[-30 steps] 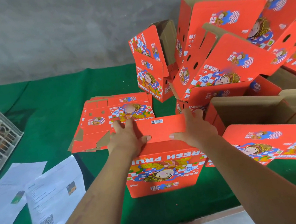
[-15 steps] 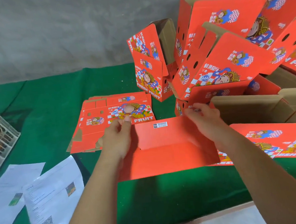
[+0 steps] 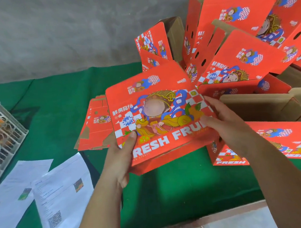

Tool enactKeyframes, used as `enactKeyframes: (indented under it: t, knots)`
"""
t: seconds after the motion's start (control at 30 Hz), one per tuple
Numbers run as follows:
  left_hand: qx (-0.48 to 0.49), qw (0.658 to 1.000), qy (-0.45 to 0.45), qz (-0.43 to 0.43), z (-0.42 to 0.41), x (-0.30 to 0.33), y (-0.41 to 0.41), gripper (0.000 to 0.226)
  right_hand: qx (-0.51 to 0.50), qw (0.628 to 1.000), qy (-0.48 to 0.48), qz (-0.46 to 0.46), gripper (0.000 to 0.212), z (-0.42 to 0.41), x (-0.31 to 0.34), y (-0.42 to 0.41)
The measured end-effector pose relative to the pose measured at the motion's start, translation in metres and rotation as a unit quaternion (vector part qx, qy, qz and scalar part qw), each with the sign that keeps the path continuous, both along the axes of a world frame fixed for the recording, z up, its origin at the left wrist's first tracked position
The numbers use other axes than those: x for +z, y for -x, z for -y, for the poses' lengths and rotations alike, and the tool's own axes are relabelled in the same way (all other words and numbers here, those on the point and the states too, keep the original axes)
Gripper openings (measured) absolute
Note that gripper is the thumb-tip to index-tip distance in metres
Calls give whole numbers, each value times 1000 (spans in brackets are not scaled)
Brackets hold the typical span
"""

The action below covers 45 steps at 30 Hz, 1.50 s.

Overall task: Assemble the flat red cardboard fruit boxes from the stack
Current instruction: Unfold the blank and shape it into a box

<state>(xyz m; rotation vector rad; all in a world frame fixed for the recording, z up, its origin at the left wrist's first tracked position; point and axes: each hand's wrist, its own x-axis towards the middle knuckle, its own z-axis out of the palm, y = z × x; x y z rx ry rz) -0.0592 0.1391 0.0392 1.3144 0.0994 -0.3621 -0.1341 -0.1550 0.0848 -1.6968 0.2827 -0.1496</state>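
A red fruit box [image 3: 157, 113] with a cartoon figure and "FRESH FRUIT" lettering is held above the green table [image 3: 62, 107], its printed face up and tilted toward me. My left hand [image 3: 121, 153] grips its near left corner, thumb on the printed face. My right hand [image 3: 220, 120] holds the right edge, thumb on top and fingers curled around it. Behind the box, the stack of flat red boxes [image 3: 95, 124] lies on the cloth, partly hidden.
A heap of assembled red boxes [image 3: 241, 50] fills the back right, with an open one [image 3: 259, 107] and a closed one [image 3: 286, 143] beside my right arm. Printed sheets [image 3: 61, 188] lie front left. A white crate [image 3: 1, 135] sits at the left edge. A grey wall stands behind.
The box was turned over: first its side faced me, then its plain red underside flaps, now the printed face is up. Both hands shifted to the near corners and lifted it.
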Motion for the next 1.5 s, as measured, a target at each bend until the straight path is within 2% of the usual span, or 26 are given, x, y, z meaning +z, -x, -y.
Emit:
enactKeyframes:
  t: [0.1,0.2,0.27,0.3,0.4,0.47,0.6,0.77,0.9,1.07,1.17,1.3,1.5]
  knots:
    - [6,991,-52,121,-3,-10,2,44,-58,997,41,-2,49,-3,1,0]
    - [6,964,-167,205,-3,-19,-1,45,-136,990,21,25,47,-10,-3,-1]
    - [33,938,-248,239,3,-17,0,45,-137,989,43,44,50,-13,-3,-2]
    - [48,931,-260,251,8,-14,0,48,-127,988,66,49,47,-14,-3,-2]
    - [46,943,-195,266,23,-2,-1,69,-121,988,82,55,32,-8,-2,0]
    - [44,942,-165,289,36,8,-1,68,-134,986,78,62,27,1,3,3]
    - [26,938,-111,326,74,33,4,58,-175,977,60,109,38,28,26,14]
    - [40,915,-109,386,131,93,11,72,-187,969,-12,161,47,66,53,30]
    - [45,893,-108,435,161,141,-2,75,-196,960,-13,200,48,93,70,36]
    - [26,881,-110,459,206,148,-6,73,-247,932,-23,266,60,146,89,31]
    - [-4,893,-127,431,244,123,-9,77,-267,936,5,229,58,185,71,22]
    - [-84,925,-165,333,286,80,4,86,-292,939,68,170,45,215,18,22]
    - [-98,914,-172,355,321,77,14,81,-356,906,45,224,54,261,27,37]
